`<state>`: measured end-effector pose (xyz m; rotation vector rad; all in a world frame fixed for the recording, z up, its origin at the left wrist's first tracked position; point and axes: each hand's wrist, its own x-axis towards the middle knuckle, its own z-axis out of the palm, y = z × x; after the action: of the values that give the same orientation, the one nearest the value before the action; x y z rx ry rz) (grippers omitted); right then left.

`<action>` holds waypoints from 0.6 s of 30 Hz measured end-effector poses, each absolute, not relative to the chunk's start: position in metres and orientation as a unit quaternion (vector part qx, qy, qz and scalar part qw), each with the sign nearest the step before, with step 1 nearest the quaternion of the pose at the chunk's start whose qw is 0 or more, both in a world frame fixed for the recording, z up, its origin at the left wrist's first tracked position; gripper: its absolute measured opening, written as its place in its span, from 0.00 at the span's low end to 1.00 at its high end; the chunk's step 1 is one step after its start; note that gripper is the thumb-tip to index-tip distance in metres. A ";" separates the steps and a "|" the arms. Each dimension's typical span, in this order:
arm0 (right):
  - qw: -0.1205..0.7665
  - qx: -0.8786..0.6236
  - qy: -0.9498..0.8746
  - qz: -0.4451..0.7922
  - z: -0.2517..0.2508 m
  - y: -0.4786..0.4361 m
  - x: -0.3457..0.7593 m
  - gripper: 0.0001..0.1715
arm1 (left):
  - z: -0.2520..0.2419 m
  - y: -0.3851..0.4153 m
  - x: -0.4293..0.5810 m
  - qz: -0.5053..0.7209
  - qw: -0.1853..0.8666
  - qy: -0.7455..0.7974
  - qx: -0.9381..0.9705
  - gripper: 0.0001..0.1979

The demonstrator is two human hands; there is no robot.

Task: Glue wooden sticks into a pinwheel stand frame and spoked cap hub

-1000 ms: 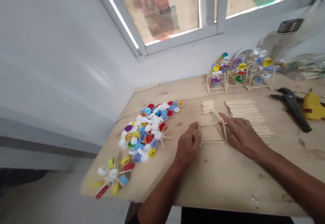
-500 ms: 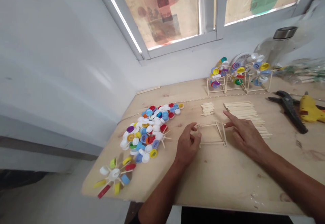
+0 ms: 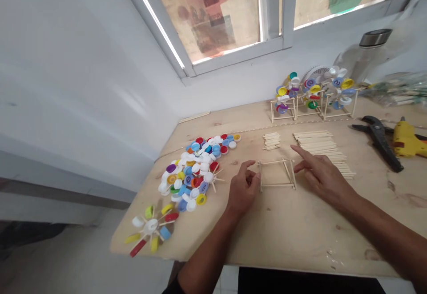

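Note:
A small frame of thin wooden sticks (image 3: 276, 185) stands on the table between my two hands. My left hand (image 3: 243, 186) is at its left end, thumb and index finger apart and the other fingers curled; the thumb tip is very near the end stick, and I cannot tell if it touches. My right hand (image 3: 318, 176) is beside the right end, index finger stretched out and thumb close to the upright stick. Neither hand grips the frame. Behind my right hand lies a row of long sticks (image 3: 315, 139), with a bundle of short sticks (image 3: 271, 141) to its left.
Many coloured bottle caps (image 3: 195, 167) are heaped at the left. A stick wheel with caps (image 3: 151, 226) lies near the front left edge. Several finished cap wheels on stands (image 3: 313, 96) line the back. Black cutters (image 3: 380, 142) and a yellow glue gun (image 3: 405, 138) lie at the right.
My left hand has drawn slightly left from the frame, so its left end now shows fully. My right hand has hardly moved. The camera view has shifted a little.

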<state>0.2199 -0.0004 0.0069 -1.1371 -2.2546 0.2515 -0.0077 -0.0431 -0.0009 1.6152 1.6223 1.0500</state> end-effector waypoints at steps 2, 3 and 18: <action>0.294 -0.427 -0.851 0.090 0.010 -0.001 0.221 0.36 | 0.004 -0.044 -0.008 0.394 0.311 0.612 0.611 0.18; 0.290 -0.423 -0.854 0.087 0.012 -0.002 0.221 0.36 | 0.007 -0.046 -0.008 0.392 0.312 0.610 0.615 0.18; 0.298 -0.405 -0.859 0.098 -0.010 -0.031 0.237 0.36 | -0.027 -0.071 -0.013 0.466 0.327 0.574 0.588 0.22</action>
<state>0.2374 -0.0309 -0.0095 -1.0762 -2.2817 0.2607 -0.0130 -0.0710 -0.0269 1.5394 1.5041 1.2213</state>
